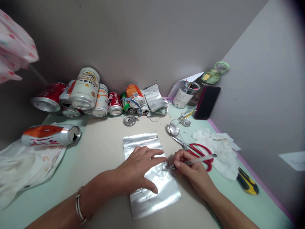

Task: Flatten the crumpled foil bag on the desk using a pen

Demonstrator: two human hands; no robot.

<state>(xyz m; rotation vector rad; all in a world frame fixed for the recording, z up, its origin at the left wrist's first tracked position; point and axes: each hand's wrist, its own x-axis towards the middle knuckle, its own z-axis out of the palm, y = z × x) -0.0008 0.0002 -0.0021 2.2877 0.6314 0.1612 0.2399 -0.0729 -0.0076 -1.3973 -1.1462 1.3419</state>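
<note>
Silvery, glossy and dented, a rectangular metal sheet (158, 202) lay on the beige board (102, 149) in the head view. Fingers spread apart, the left hand (141, 163) lay over it; the right hand's (192, 171) grip was clamped on a slim, clear pen (202, 158), tip near the sheet's right edge. Red-looped scissors (202, 149) touched crumpled white tissue (221, 159).

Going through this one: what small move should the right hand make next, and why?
Probably a short, light pen stroke: the right hand holds the pen with its tip at the silvery sheet, and the left hand lies spread over that sheet, seemingly steadying it.
</note>
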